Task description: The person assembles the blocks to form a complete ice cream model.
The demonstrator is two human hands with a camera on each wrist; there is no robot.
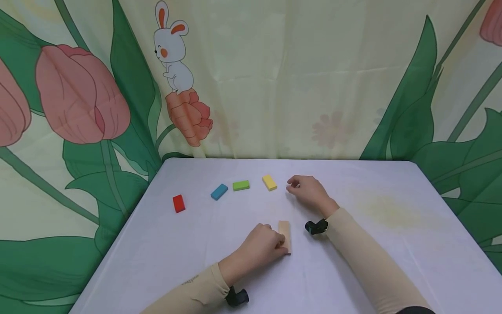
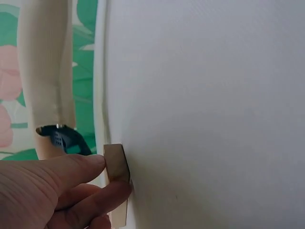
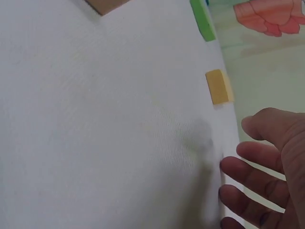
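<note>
A plain wooden block (image 1: 285, 231), long and flat-sided, is at the front middle of the white table. My left hand (image 1: 262, 245) pinches its near part between thumb and fingers. In the left wrist view the thumb is at one side of the wooden block (image 2: 116, 163) and a fingertip curls round the other. My right hand (image 1: 310, 192) hovers over the table, its fingers loosely bent and holding nothing. Nearest to it, a little to the left, lies a yellow block (image 1: 269, 182). The right wrist view shows the fingers (image 3: 257, 179) spread apart beside the yellow block (image 3: 218, 87).
Left of the yellow block lie a green block (image 1: 241, 186), a blue block (image 1: 219, 192) and, farthest left, a red block (image 1: 178, 203). A white cloth (image 1: 353, 261) covers the table. Behind the far edge hangs a curtain (image 1: 282, 87) printed with tulips and a rabbit.
</note>
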